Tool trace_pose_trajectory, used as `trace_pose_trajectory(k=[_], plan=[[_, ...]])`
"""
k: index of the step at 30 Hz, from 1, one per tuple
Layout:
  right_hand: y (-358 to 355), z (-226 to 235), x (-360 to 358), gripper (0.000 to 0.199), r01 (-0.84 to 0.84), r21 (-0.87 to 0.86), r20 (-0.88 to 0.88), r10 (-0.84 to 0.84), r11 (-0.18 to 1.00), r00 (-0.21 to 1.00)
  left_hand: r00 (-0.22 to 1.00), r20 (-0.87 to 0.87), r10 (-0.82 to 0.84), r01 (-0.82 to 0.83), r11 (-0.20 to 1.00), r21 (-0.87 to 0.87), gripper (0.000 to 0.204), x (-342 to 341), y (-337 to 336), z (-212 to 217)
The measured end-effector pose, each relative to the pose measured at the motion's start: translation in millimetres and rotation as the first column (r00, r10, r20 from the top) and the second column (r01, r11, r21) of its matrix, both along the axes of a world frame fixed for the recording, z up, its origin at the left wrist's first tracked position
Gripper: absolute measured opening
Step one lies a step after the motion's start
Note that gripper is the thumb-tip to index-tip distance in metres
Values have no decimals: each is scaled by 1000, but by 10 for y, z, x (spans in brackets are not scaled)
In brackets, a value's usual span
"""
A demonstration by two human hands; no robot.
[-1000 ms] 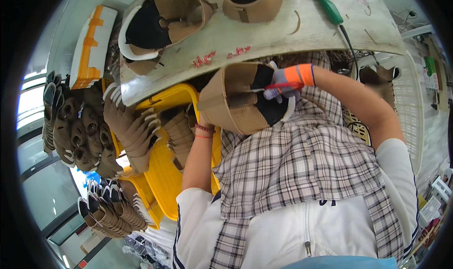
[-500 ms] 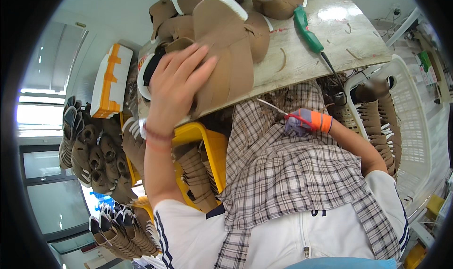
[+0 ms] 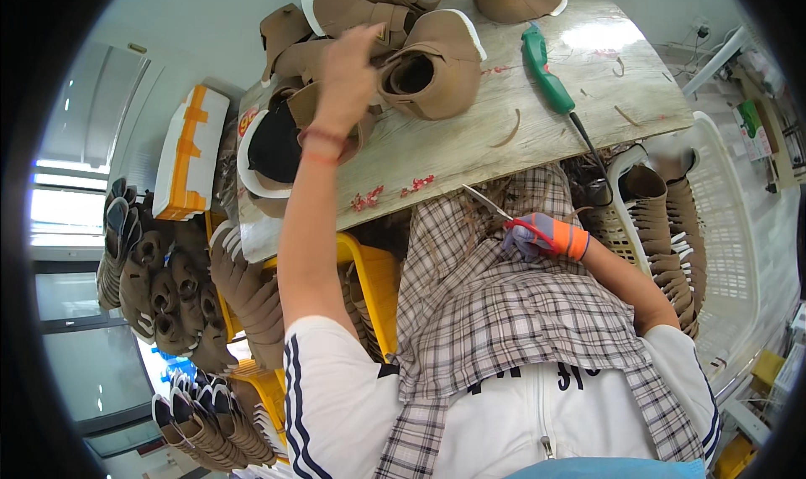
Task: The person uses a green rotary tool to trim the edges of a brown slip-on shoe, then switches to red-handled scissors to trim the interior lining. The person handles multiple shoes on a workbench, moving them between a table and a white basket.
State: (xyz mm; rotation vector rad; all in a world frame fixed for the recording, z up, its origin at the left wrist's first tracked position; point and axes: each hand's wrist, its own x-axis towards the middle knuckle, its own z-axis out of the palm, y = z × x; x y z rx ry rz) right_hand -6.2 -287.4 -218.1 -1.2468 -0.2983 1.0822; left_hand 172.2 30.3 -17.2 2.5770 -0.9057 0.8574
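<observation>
My left hand (image 3: 347, 74) is over the pile of brown shoe uppers on the table, smeared by motion. Its fingers are near a brown upper with a white toe edge (image 3: 344, 7); whether they grip anything is unclear. Just right of it stands another brown upper (image 3: 445, 72), its round opening facing me. Below the wrist's left side lies an upper with a black inside (image 3: 277, 146) and white rim. My right hand (image 3: 537, 235), in a grey and orange glove, rests at my lap, closed on red-handled scissors (image 3: 487, 200) whose blades point up and left.
A green tool (image 3: 546, 72) with a black cord lies on the worn table (image 3: 579, 101) among brown trimmings. Beneath its front edge stands a yellow crate (image 3: 378, 273). A white basket (image 3: 735, 252) at the right holds stacked uppers. Many more uppers (image 3: 168, 286) are piled at the left.
My left hand has moved farther up over the table. The large brown upper that was under it no longer covers the table's front, and red marks show there. The right hand has barely moved.
</observation>
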Motion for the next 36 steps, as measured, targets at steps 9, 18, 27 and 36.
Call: trace_pose_trajectory(k=[9, 18, 27, 36], plan=[[105, -58, -21, 40, 78, -33, 38, -76, 996, 996, 762, 40, 647, -554, 619, 557, 40, -1767, 1575, 28], [-82, -114, -126, 27, 186, 0, 226, -181, 983, 957, 889, 260, 377, -412, 906, 94, 19, -1711, 1318, 459], [-168, 764, -22, 27, 509, -198, 774, -185, 838, 606, 924, 221, 311, -363, 895, 259, 20, -3186, -81, 182], [435, 778, -338, 19, 346, -248, 782, -24, 905, 622, 940, 60, 337, -301, 897, -322, 20, -2841, 234, 78]])
